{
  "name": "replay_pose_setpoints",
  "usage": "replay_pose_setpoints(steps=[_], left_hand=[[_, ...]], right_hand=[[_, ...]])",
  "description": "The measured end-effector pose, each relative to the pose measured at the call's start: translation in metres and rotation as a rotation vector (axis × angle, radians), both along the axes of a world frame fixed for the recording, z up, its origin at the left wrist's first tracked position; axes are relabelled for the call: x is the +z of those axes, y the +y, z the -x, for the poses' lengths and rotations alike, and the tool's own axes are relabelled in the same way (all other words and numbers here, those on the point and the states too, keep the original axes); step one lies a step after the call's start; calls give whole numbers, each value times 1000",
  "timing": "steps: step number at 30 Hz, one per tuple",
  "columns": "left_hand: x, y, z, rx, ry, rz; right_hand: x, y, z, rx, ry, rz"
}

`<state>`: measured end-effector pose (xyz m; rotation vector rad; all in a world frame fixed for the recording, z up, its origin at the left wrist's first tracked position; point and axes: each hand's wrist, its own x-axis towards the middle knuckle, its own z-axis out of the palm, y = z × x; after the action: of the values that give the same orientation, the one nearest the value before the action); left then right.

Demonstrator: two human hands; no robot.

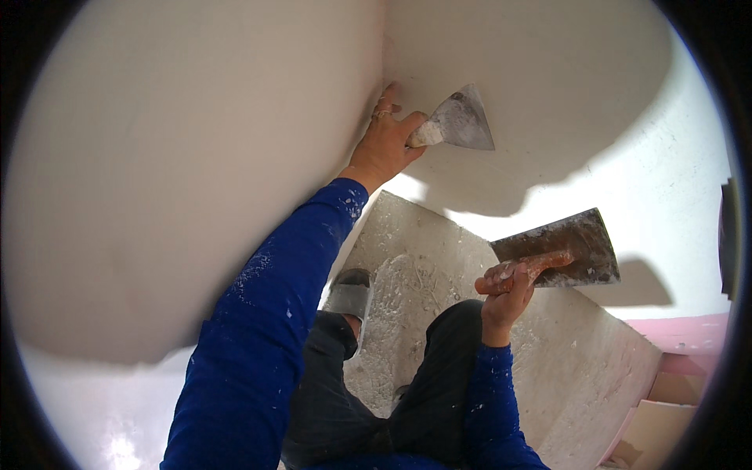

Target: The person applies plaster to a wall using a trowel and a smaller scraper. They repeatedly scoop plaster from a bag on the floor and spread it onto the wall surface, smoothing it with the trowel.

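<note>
Legs (442, 360) at 6 o'clock, over a rough grey floor (415, 235). Right hand (509, 301) at 4 o'clock, closed round the handle of a trowel (583, 247); the trowel's white-smeared blade lies at 3 o'clock. Left hand (385, 146) at 12 o'clock, gripping a scraper (464, 121) by its handle near the thumb, other fingers extended toward the corner (384, 47) between two pale walls (533, 55); contact there cannot be told. The scraper sits at 1 o'clock, blade flaring toward 2 o'clock.
</note>
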<state>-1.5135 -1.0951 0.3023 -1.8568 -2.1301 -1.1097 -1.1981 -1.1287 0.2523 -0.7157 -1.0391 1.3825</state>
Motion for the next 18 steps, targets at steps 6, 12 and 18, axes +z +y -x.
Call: replay_pose_setpoints(steps=[6, 12, 18], left_hand=[[7, 1, -10, -23, -26, 8], [13, 2, -23, -1, -9, -7], [16, 7, -32, -8, -8, -35]], right_hand=[[0, 3, -11, 12, 32, 30], [4, 5, -22, 39, 22, 11], [8, 7, -31, 42, 21, 19]])
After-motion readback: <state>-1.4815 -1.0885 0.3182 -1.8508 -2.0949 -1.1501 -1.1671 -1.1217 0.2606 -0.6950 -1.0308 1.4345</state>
